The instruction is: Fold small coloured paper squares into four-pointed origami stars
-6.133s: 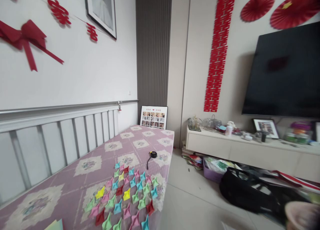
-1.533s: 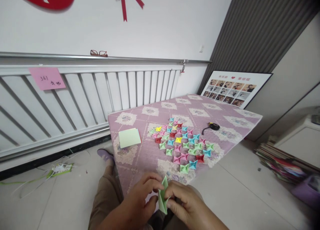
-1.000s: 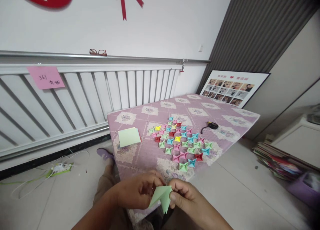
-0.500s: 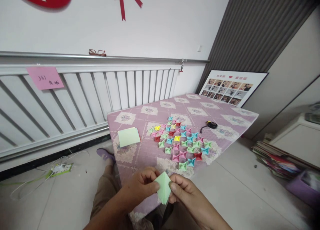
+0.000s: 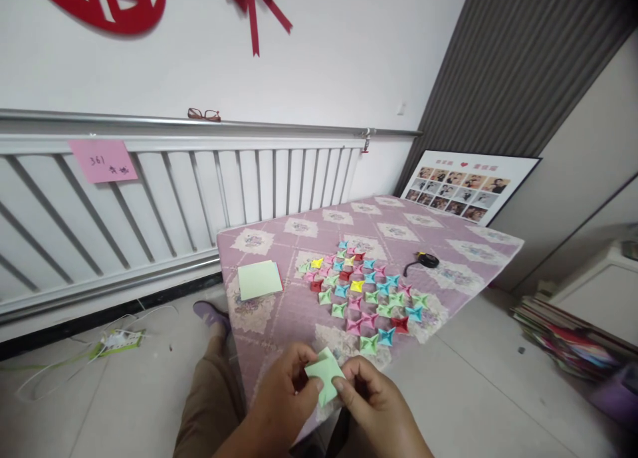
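A folded light green paper is held between both hands over the table's near edge. My left hand pinches its left side, thumb on top. On its right side, my right hand grips it between thumb and fingers. Beyond the hands, several small folded paper stars in green, pink, blue, red and yellow lie in rows, among them a yellow star and a near green star. To their left is a stack of square paper with a pale green sheet on top.
The table has a pink patterned cloth. A black coiled item lies at its right. Behind stand a white radiator and a photo board. A power strip with cables is on the floor at left.
The green paper has changed from a narrow diamond with a centre crease to a wider shape with its top flap opened out. The view has tilted slightly upward.
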The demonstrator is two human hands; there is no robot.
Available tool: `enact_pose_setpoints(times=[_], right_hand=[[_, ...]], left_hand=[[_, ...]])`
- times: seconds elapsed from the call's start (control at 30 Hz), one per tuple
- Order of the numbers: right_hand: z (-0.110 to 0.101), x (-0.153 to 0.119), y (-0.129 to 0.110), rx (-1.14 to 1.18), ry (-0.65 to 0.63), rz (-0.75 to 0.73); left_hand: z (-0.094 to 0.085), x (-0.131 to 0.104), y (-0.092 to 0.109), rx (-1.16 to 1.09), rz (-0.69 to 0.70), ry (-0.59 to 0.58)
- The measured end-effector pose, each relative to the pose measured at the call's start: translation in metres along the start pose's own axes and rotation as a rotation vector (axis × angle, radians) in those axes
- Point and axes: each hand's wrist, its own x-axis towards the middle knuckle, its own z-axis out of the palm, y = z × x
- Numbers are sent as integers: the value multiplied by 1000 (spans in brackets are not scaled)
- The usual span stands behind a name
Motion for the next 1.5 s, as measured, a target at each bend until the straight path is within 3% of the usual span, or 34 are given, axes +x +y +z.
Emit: enact_pose_setpoints(times=[0.17, 0.3, 0.47, 0.6, 0.87, 1.07, 1.33, 1.4, 1.5], right_hand=[[3, -3, 17, -32, 35, -9], [6, -6, 23, -50, 53, -24], [8, -11, 18, -109, 97, -48], [10, -10, 9, -69, 113, -13], [6, -1, -7, 165, -48, 107], [6, 1, -3, 223, 33, 153], [20, 0, 10, 386, 52, 280], [27, -1, 16, 468, 72, 318], [33, -2, 25, 399, 110, 285]], left_hand=[[7, 0, -15, -255, 11, 47], [7, -1, -27, -376, -105, 30], [6, -6, -25, -243, -201, -40], [6, -8, -20, -124, -181, -4], [1, -11, -18, 72, -112, -56], [-1, -14, -16, 9, -135, -138], [-9, -17, -25, 303, -158, -59], [-11, -17, -29, 302, -186, -61], [-16, -18, -37, 244, -235, -102]])
